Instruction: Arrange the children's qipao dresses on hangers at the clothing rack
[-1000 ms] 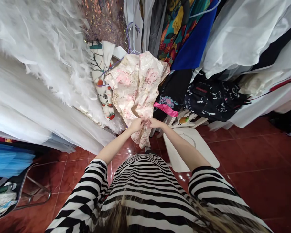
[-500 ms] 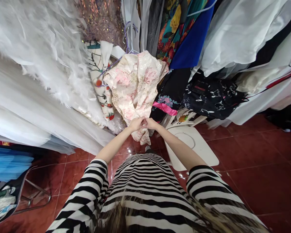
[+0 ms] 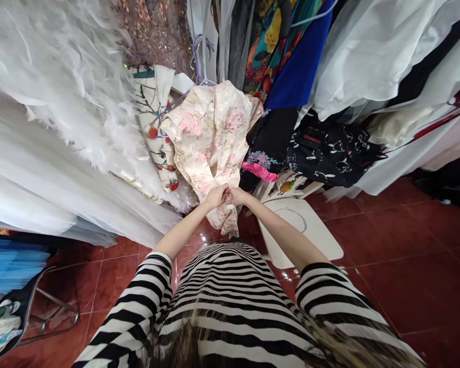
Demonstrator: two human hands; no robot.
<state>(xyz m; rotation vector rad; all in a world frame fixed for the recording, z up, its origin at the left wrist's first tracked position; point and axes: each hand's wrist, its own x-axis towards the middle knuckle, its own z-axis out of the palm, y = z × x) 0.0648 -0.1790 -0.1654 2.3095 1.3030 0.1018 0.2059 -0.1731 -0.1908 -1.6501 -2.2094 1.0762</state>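
Fastening, apparently: cream, pink-flowered, shiny-fabric sleeveless garment (image 3: 201, 140)
Left hand (image 3: 216, 197), right hand (image 3: 236, 195): together, clamped on it
Grip: probably calls for steadiness next

2 hands (image 3: 216, 196) gripping floral garment (image 3: 203, 135), white chair (image 3: 320, 235) nearby, red floor (image 3: 402, 250)

We see the floral garment (image 3: 203, 138) in fairly clear focus with a soft sheen, the white fabric (image 3: 61, 148) bright, and the red floor (image 3: 406, 235) dim at right, glare-spotted mid-frame. The blue fabric (image 3: 13, 263) looks smeared; wide-angle distortion stretches the striped sleeves (image 3: 132, 301).
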